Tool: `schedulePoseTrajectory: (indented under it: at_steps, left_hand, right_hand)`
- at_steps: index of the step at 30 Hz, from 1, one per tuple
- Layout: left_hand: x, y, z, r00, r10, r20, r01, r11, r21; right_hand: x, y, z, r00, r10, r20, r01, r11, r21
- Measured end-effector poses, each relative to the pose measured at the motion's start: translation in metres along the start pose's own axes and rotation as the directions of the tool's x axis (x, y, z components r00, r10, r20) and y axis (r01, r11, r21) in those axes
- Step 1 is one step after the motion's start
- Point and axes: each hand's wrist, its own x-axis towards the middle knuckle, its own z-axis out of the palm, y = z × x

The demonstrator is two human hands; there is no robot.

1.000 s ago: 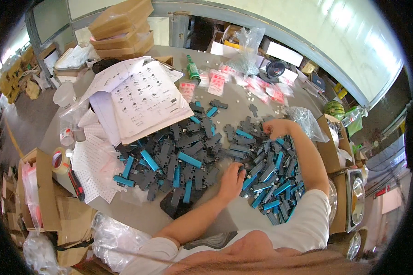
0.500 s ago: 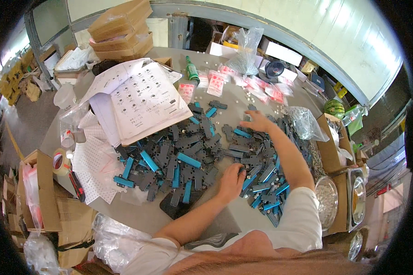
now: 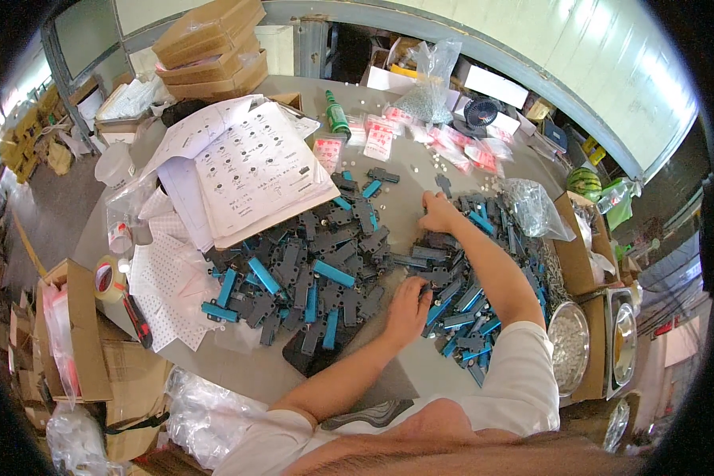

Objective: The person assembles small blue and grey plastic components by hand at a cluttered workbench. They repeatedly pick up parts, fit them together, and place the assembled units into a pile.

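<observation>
A broad heap of dark grey plastic pieces, several with blue bars, lies in the middle of the table. A second heap of the same pieces spreads to its right. Between the heaps, my left hand is closed with a small dark piece at its fingertips. Farther off, my right hand is at the far edge of the right heap, fingers curled in toward the tabletop. Whatever it may hold is hidden. Just beyond it lies a single dark grey piece.
Paper sheets overlap the left heap. A green bottle and small printed bags stand farther back. At right are a clear plastic bag and a bowl of small white pieces. A tape roll lies left.
My right hand has drawn slightly nearer and its spread fingers have curled in. The grey and blue pieces beside it no longer show in the gap between heaps. My left hand stays almost in place.
</observation>
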Motion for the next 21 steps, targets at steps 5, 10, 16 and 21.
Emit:
schedulePoseTrajectory:
  at_steps: [5, 10, 16, 21]
  left_hand:
    - [0.001, 0.002, -0.002, 1.0, -0.022, -0.016, 0.022, 1.0, -0.003]
    - [0.001, 0.005, -0.005, 0.999, -0.052, 0.008, 0.052, 0.997, 0.051]
    - [0.003, 0.008, -0.005, 0.994, -0.054, 0.092, 0.053, 0.999, 0.012]
    - [0.003, 0.007, -0.006, 0.997, -0.017, 0.071, 0.016, 1.0, 0.016]
  right_hand:
    - [-0.058, 0.003, -0.038, 0.968, -0.065, -0.241, 0.101, 0.985, 0.14]
    - [-0.134, 0.028, -0.064, 0.979, 0.015, -0.205, 0.056, 0.94, 0.336]
    - [-0.176, 0.082, -0.035, 0.955, 0.052, -0.292, 0.018, 0.972, 0.234]
    - [-0.114, 0.076, -0.055, 0.978, -0.051, -0.204, 0.043, 0.998, -0.043]
